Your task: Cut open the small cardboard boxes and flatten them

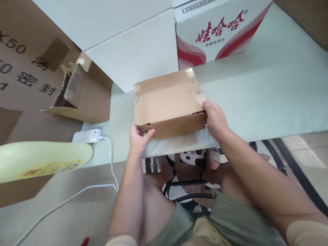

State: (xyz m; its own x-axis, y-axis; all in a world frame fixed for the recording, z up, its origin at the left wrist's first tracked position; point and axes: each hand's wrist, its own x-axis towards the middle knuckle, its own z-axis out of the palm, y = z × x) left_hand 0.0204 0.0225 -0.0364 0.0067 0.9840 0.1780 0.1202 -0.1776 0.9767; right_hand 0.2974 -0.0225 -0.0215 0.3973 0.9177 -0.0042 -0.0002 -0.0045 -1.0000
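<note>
A small brown cardboard box (pixel 166 99) lies on the pale green table (pixel 269 95) near its front edge, with bits of clear tape on its corners. My left hand (pixel 138 136) grips the box's near left corner, thumb on the front flap. At the near right corner, my right hand (pixel 215 118) holds the box with fingers curled over its edge. The front flap between my hands is folded down.
A white and red printed carton (pixel 212 30) stands behind the box. A torn open cardboard box (pixel 82 95) sits at the left, beside a white power strip (pixel 87 136) with a cable. A pale yellow bottle (pixel 38 160) lies at the left edge. Large cardboard sheets stand far left.
</note>
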